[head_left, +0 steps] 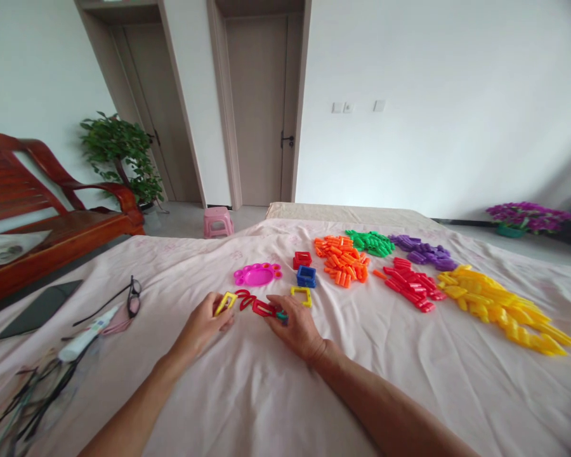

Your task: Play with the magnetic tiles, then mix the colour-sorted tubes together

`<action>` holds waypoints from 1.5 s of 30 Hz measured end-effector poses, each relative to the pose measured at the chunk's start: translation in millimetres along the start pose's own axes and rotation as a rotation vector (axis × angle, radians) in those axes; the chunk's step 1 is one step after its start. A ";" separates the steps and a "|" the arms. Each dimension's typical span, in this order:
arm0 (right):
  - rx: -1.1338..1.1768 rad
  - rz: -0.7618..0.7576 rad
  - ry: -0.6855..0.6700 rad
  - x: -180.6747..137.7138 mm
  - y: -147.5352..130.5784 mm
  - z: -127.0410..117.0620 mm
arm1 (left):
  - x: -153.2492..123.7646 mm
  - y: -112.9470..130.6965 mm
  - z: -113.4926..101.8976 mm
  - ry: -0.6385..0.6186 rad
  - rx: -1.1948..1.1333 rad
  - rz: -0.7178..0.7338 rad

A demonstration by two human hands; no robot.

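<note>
My left hand (203,324) pinches a yellow plastic link (225,302) just above the pink sheet (266,393). My right hand (295,327) grips a red link (263,308), and a small teal piece (282,315) shows at its fingertips. A curved red piece (244,298) lies between the two hands. Just beyond the right hand rests a yellow U-shaped link (302,294). Farther back stand a blue square block (306,276), a red square block (302,259) and a magenta paw-shaped tray (257,274).
Sorted heaps of links lie to the right: orange (342,259), green (371,242), purple (423,251), red (412,284), yellow (499,306). Glasses (132,297), a tube (88,333), a dark tablet (40,308) and cables (33,393) sit left. A wooden bench (52,228) and pink stool (217,221) stand behind.
</note>
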State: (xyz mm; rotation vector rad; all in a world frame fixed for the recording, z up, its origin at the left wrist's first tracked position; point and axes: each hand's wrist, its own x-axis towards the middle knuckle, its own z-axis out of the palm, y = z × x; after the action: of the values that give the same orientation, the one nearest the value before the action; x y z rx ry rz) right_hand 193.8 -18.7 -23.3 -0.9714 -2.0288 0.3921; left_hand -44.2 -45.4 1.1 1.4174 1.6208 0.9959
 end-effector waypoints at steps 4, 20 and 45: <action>0.226 0.172 0.088 0.5 0.3 1.2 | -10.7 25.0 27.4 -0.148 -0.563 -0.051; 0.399 0.244 0.174 4.4 -5.4 -4.6 | -5.0 38.4 104.8 -0.094 -1.118 -0.021; -0.142 -0.324 -0.174 8.0 -9.5 -21.6 | -12.6 32.0 84.0 -0.477 -0.956 -0.098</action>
State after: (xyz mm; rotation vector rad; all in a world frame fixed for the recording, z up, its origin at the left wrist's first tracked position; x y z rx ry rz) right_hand 203.4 -20.3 -0.3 -0.6919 -2.3508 0.1633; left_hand 46.4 -48.7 -4.2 0.7994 0.6758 1.0536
